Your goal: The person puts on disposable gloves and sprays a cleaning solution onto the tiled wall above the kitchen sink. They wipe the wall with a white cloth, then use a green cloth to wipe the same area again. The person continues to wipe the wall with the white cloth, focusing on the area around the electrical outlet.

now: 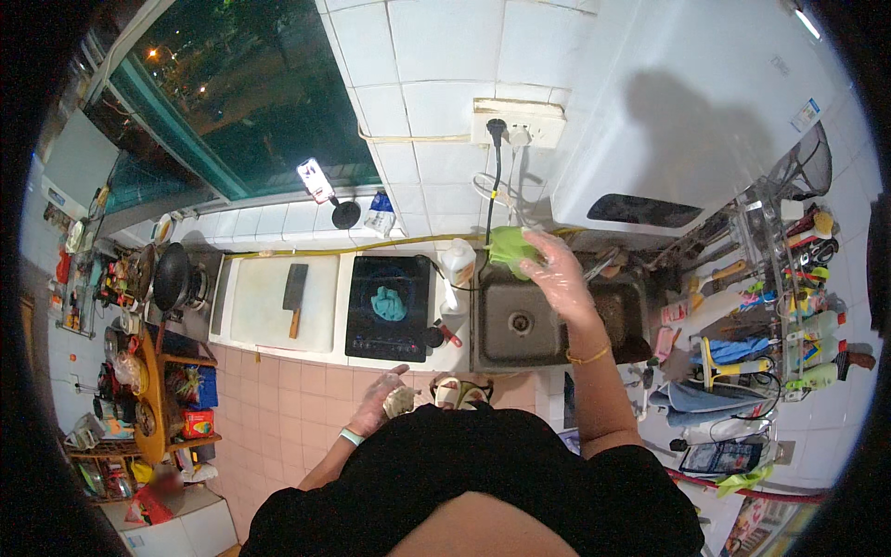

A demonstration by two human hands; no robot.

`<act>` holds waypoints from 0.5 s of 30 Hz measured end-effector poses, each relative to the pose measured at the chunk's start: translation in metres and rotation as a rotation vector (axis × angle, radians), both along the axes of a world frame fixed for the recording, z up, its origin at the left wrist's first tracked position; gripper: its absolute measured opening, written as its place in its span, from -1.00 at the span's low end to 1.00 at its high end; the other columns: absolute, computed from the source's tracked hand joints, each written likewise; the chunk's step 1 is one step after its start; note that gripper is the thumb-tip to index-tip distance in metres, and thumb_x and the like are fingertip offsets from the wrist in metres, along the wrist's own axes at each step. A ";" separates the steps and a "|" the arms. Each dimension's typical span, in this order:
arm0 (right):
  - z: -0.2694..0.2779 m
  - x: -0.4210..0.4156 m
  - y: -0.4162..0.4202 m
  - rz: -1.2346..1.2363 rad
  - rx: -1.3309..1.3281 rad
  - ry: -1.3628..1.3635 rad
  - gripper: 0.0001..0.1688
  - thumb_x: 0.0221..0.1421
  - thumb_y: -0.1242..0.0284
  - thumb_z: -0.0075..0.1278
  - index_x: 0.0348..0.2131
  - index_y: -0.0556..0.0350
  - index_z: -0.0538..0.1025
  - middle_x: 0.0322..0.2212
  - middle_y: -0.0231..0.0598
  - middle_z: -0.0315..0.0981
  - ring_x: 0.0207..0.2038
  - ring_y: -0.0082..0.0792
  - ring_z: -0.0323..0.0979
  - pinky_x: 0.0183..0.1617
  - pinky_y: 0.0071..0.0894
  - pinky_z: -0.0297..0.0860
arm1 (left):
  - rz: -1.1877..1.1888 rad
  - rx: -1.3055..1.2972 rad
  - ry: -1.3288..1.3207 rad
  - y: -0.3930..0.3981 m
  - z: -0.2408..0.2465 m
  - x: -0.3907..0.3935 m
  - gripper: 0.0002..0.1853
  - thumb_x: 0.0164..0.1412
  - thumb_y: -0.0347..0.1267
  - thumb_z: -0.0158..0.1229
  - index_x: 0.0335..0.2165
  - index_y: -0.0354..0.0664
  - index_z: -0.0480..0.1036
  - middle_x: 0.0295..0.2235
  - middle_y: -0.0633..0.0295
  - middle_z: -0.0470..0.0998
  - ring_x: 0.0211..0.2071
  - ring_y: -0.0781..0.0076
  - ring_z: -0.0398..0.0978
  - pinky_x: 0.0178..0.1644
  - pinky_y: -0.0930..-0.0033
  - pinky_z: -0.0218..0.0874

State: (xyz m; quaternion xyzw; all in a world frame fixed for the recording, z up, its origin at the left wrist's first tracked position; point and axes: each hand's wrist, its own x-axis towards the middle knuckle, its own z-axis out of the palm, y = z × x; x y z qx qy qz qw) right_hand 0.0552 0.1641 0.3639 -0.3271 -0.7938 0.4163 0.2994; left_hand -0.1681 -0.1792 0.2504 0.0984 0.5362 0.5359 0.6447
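Note:
My right hand (557, 271), in what looks like a clear plastic glove, reaches over the back of the sink (498, 351). Its thumb and fingers are on a crumpled light-green cloth (508, 249) at the sink's back edge. Low in front of my body, my left hand (376, 404) holds a pale crumpled thing (399, 402), partly hidden by my black shirt. On the black induction cooktop (365, 278) lies a bunched teal cloth (388, 304). A cleaver (295, 296) rests on the white cutting board (257, 306) to the left.
A white bottle (459, 261) stands between cooktop and sink. A black cable (495, 174) hangs from the wall socket (550, 125). On the sill, a phone (315, 181) is mounted on a stand. Crowded racks (793, 334) fill the right wall; a wok (172, 277) is at far left.

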 end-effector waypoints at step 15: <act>-0.085 0.014 -0.099 -0.009 -0.818 -0.008 -0.58 0.27 0.26 0.01 0.00 0.17 0.51 -0.09 -0.22 0.50 -0.09 -0.46 0.45 0.03 -0.41 0.37 | -0.192 0.050 -0.201 0.110 0.059 0.026 -0.58 0.34 -0.20 0.09 0.01 -0.28 0.39 -0.15 0.22 0.55 -0.11 0.40 0.52 -0.04 0.36 0.34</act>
